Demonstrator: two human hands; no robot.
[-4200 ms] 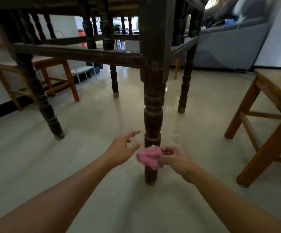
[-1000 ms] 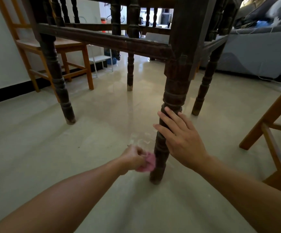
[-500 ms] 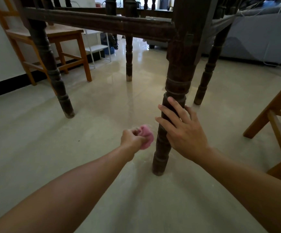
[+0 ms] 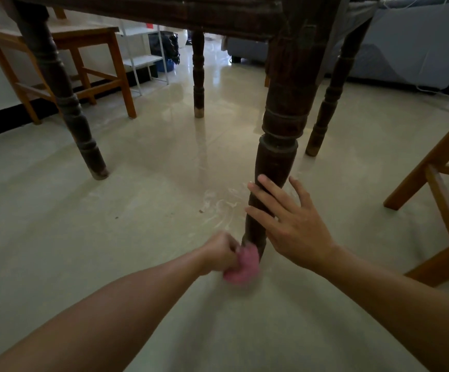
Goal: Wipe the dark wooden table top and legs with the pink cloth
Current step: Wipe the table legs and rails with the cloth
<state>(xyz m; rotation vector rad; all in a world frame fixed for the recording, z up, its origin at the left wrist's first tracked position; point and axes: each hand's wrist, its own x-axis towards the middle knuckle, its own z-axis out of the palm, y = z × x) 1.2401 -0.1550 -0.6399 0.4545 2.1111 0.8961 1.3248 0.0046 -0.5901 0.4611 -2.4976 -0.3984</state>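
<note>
I look from floor level under the dark wooden table (image 4: 180, 12). Its nearest turned leg (image 4: 277, 157) stands straight ahead. My left hand (image 4: 218, 255) is closed around the bunched pink cloth (image 4: 242, 265), which presses against the foot of that leg and is blurred. My right hand (image 4: 290, 224) lies flat on the lower part of the same leg, fingers spread, holding nothing. The foot of the leg is hidden behind the cloth. Three other dark legs stand at the left (image 4: 65, 103), the far middle (image 4: 198, 73) and the right (image 4: 330, 100).
A light wooden chair (image 4: 89, 65) stands at the back left and another (image 4: 443, 189) close on the right. A white rack (image 4: 142, 60) is against the far wall and a grey sofa (image 4: 411, 47) at the back right. The pale floor (image 4: 83, 237) is glossy.
The cloth went from my right hand to my left. My right hand came to rest on the leg. In the last half second my left hand dropped with the cloth to the leg's foot.
</note>
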